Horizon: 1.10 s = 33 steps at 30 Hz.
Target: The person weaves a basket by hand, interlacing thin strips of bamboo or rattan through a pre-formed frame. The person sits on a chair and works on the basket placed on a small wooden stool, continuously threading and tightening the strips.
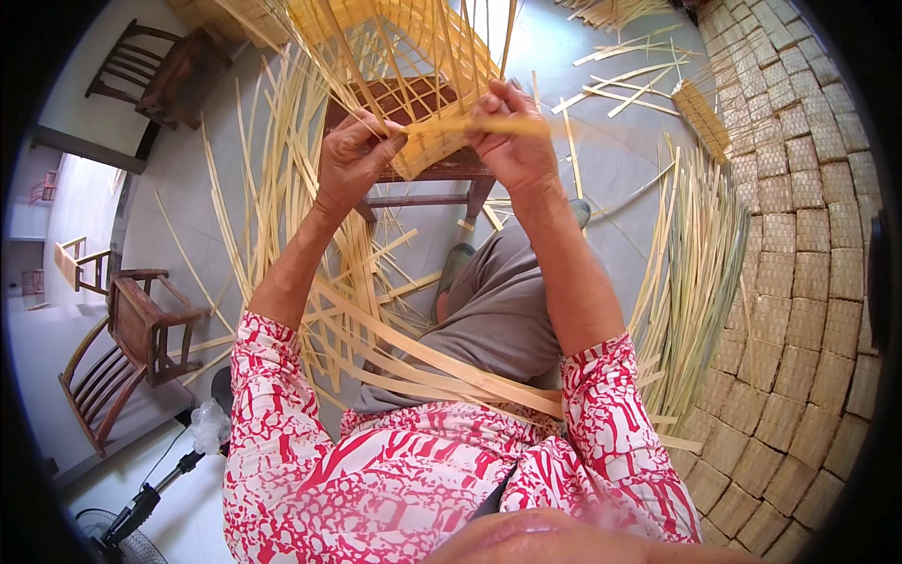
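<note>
A partly woven bamboo basket (pixel 436 143) leans on a dark red wooden seat (pixel 378 98) in front of me, with long upright stakes rising from it. At its left corner my left hand (pixel 361 156) is closed, thumb and fingers pinching a bamboo strip against the weave. My right hand (pixel 515 141) is closed on the same flat yellow strip (pixel 477 124) at the basket's right side. The strip's far right end is smeared by motion. Several pale loose strips (pixel 442 362) lie across my lap.
Loose bamboo strips (pixel 272 188) spread over the floor on the left, and another bundle (pixel 691 282) lies right. Stacked woven pieces (pixel 794 282) line the far right. Wooden chairs (pixel 132 338) stand left, with a fan (pixel 117 536) at lower left.
</note>
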{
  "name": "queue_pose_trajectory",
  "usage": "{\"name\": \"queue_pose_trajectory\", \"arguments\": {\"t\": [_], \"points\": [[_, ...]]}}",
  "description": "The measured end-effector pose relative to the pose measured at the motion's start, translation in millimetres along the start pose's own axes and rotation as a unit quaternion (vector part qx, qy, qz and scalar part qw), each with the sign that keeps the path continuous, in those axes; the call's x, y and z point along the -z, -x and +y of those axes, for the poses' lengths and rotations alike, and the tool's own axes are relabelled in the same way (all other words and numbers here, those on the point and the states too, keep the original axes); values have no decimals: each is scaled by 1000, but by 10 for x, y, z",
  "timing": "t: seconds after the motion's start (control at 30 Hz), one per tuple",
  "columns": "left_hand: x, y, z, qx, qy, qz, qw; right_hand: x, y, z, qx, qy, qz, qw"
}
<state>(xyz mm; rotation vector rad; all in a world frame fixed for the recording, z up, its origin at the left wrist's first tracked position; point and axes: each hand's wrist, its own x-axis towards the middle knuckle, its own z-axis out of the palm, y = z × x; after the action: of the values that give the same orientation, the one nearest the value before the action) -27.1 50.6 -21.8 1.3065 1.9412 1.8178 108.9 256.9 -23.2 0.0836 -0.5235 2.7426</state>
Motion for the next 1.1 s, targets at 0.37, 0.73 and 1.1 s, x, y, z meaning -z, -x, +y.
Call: {"name": "queue_pose_trajectory", "arguments": {"t": [0.37,0.73,1.1], "points": [[-71,-102,-4,-37,44,8,998,-677,-9,215,144,641,-10,754],[-23,-63,49,-34,-4,-5,999,-745,-31,78,198,569,69,795],[-146,-110,81,-40,31,3,999,-650,-70,-210,392,523,197,730]]}}
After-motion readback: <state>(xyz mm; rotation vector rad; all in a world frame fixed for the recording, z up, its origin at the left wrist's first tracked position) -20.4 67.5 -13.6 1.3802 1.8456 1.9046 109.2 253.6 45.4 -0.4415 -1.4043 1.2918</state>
